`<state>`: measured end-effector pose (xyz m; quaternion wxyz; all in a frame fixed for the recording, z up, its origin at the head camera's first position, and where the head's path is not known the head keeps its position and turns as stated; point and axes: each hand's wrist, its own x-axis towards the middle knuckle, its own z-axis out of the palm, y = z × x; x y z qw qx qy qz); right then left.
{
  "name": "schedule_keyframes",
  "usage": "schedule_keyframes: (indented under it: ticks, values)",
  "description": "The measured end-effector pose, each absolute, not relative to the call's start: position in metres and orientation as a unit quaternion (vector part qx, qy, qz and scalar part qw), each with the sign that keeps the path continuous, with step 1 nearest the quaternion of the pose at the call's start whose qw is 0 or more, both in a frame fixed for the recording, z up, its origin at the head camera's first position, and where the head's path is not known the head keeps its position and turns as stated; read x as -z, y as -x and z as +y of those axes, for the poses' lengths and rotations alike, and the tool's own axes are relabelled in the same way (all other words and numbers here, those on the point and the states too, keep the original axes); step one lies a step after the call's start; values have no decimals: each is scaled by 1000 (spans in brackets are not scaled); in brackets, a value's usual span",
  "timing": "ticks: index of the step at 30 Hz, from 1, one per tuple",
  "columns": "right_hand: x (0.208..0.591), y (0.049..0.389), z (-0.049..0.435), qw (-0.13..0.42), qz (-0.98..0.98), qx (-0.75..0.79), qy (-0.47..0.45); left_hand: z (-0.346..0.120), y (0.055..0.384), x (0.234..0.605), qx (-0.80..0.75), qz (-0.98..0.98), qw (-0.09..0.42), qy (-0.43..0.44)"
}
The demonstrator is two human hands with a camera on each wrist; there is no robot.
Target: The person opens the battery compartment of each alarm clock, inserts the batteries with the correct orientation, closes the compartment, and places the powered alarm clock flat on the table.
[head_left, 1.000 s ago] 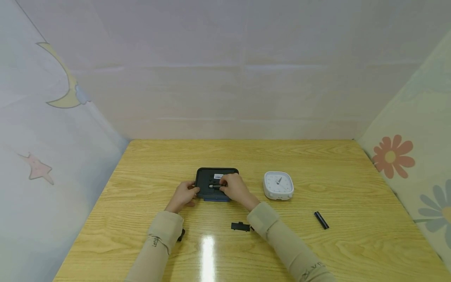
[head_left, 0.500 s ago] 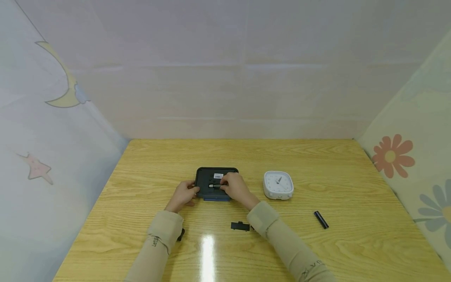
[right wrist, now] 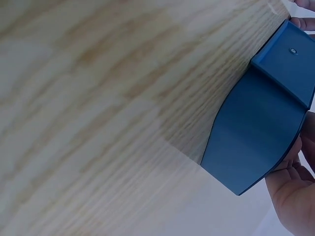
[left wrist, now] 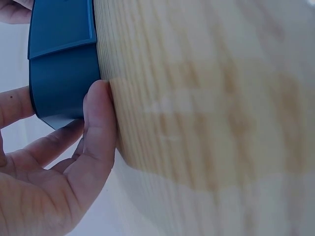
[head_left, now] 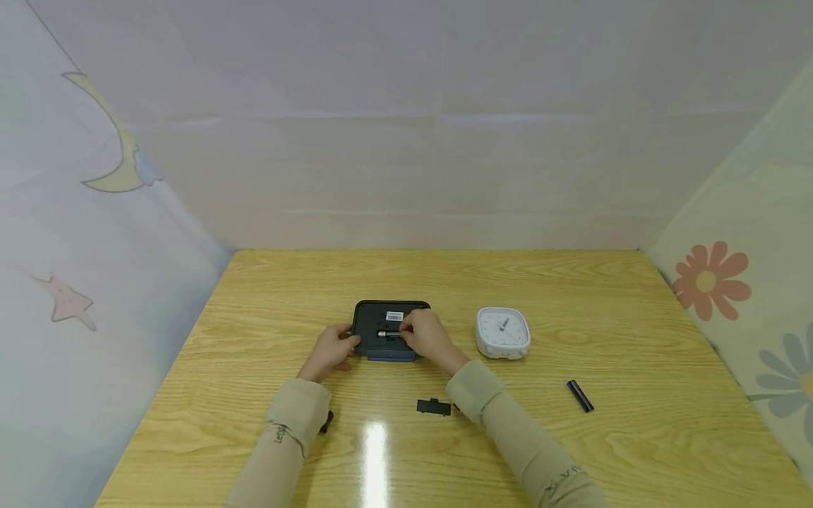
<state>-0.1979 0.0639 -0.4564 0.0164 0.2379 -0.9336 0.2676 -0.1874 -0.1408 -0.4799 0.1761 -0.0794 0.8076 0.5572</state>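
Note:
A black rectangular device [head_left: 368, 317] with a label lies face down on the table, its underside up in the head view. My left hand [head_left: 330, 351] holds its left edge, thumb on top; in the left wrist view the fingers of that hand [left wrist: 59, 182] curl around a corner of the casing [left wrist: 61, 83]. With thumb and fingertips my right hand [head_left: 427, 335] pinches the right end of a battery [head_left: 389, 334] at the middle of the underside. Whether the battery is seated in its slot, I cannot tell. The right wrist view shows the casing's front side [right wrist: 256, 128] and part of my right hand [right wrist: 295, 196].
A white square clock [head_left: 502, 332] stands to the right of the device. Nearer me lies a black battery cover [head_left: 433, 407], with a small dark thing partly behind my right sleeve. A dark battery [head_left: 580, 396] lies farther right. Another black piece [head_left: 327, 423] shows beside my left sleeve [head_left: 295, 416].
My right fingertips have shifted slightly to the right along the battery, and more of it shows. The left hand and the device have stayed in place.

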Motion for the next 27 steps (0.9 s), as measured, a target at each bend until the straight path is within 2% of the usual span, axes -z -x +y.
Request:
schedule_keyframes:
  ticks: [17, 27]
  values:
    - [455, 199, 63, 3, -935, -289, -205, -141, 188, 480, -560, 807, 171, 80]
    - [456, 197, 60, 49, -952, -258, -159, -141, 188, 480, -559, 807, 173, 81]
